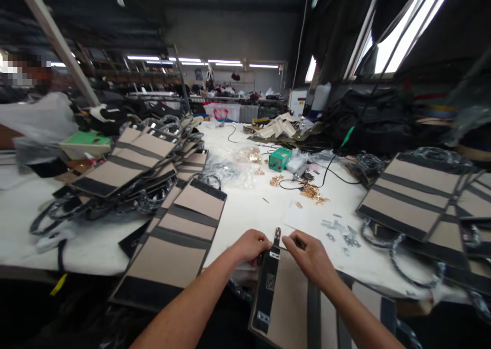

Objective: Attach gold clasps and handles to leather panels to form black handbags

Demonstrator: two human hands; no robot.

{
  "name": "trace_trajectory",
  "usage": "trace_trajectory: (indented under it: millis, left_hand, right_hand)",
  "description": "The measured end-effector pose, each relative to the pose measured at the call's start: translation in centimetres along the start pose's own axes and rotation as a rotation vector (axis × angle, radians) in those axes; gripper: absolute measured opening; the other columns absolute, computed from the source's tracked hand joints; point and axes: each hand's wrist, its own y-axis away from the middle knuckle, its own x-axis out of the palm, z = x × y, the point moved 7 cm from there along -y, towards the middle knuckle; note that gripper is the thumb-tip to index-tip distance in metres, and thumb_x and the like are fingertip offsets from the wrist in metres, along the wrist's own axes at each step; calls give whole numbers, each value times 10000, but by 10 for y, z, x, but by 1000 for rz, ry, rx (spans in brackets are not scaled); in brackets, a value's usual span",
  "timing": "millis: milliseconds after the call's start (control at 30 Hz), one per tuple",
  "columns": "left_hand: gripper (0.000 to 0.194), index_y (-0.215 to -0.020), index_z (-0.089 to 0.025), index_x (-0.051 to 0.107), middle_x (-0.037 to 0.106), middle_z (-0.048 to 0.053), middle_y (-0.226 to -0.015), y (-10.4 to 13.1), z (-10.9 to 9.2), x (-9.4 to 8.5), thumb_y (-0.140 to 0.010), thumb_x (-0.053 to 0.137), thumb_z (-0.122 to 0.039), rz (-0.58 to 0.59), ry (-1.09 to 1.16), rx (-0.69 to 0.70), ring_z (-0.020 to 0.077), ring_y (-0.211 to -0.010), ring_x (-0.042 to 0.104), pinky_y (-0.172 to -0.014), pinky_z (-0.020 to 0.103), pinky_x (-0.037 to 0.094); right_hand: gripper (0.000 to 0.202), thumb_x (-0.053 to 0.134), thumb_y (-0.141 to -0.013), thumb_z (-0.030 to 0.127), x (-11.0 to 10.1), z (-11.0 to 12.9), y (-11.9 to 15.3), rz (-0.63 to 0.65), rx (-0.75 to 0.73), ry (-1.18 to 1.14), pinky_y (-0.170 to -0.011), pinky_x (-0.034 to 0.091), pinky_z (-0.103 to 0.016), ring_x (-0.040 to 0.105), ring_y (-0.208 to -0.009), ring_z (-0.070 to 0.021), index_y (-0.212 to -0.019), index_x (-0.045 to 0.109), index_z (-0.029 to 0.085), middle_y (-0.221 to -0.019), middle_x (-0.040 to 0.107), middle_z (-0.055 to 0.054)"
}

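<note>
A beige bag panel with dark bands (290, 293) lies at the table's front edge, tilted toward me. Along its black end band sit metal fittings (270, 281), and a narrow tab with metal on it (277, 235) sticks out past the far corner. My left hand (251, 245) is closed at that corner, thumb and forefinger pinching the panel's black edge beside the tab. My right hand (309, 254) is on the tab's other side, fingers curled together over the beige face. Something dark shows between its fingers, too small to name.
Similar bag panels with plastic-wrapped handles are piled at left (184, 236) and right (412, 195). Beyond my hands lie flat silvery metal pieces (347, 235), gold-coloured fittings (312, 191), a green box with a cable (280, 159) and clear plastic bags (233, 167).
</note>
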Motion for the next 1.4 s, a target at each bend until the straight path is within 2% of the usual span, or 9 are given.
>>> trace_trajectory:
  millis: [133,267,400,600,733,833,1033,1200,1400]
  left_hand:
    - [265,-832,-152,722,591,-24,-557,26,-24,-3,-856,589,-380,-70,-86,128,145,-497,559,-498,243,439]
    - [223,-890,-206,772,729,-7,-799,61,-65,-1,-850,621,-366,-111,-171,327,164,-769,635,-687,244,449]
    - [228,-940,-266,790,772,-25,-868,93,-110,-2,-906,591,-372,-185,-327,558,167,-823,674,-726,246,443]
    - [175,-936,-284,793,791,-36,-876,124,-138,-13,-917,625,-329,-299,-402,710,163,-818,713,-725,240,479]
    - [145,-973,-252,760,777,24,-946,161,-122,-42,-915,651,-329,-626,-280,791,197,-893,706,-828,302,526]
    - [282,-1095,-225,710,742,94,-1063,197,-77,-57,-873,710,-400,-978,69,666,247,-997,686,-887,377,548]
    - [856,-1445,-221,500,600,189,-1403,196,-33,17,-741,785,-615,-385,976,461,340,-1180,640,-906,402,563]
    - [438,-1106,-137,733,781,107,-974,186,-3,8,-782,800,-424,-472,1132,238,282,-900,733,-842,384,565]
    - [355,-960,-148,783,792,101,-1008,176,10,-29,-721,838,-404,-643,1148,302,296,-1026,718,-960,398,525]
  right_hand:
    - [281,611,-894,448,-40,-49,41,114,-35,261,-831,527,-384,692,-966,-272,-1086,751,297,-1089,738,-57]
    - [323,634,-866,454,-79,-67,71,300,66,487,-844,516,-373,687,-951,-276,-1137,758,331,-1016,744,-60]
    - [328,681,-828,500,-112,-7,81,423,73,456,-785,521,-334,686,-850,-264,-1076,795,317,-906,754,-61]
    - [314,645,-865,448,-106,67,85,471,50,186,-761,573,-286,720,-890,-257,-1060,803,258,-939,792,-20]
    - [274,590,-920,379,-100,76,82,318,-69,295,-693,587,-264,750,-822,-234,-1043,813,276,-962,805,-21]
    - [297,572,-941,307,-96,99,88,193,-268,467,-673,586,-273,764,-789,-221,-1171,760,316,-997,804,-21]
    - [359,621,-895,248,-5,155,116,172,-635,709,-544,503,-269,729,-638,-198,-1250,669,215,-809,783,-55]
    - [436,812,-698,353,77,150,117,404,-556,611,-444,417,-269,718,-594,-222,-1095,696,215,-783,757,-16]
    - [461,636,-899,275,40,129,80,274,-349,300,-673,522,-281,713,-779,-182,-1358,596,295,-976,729,-29]
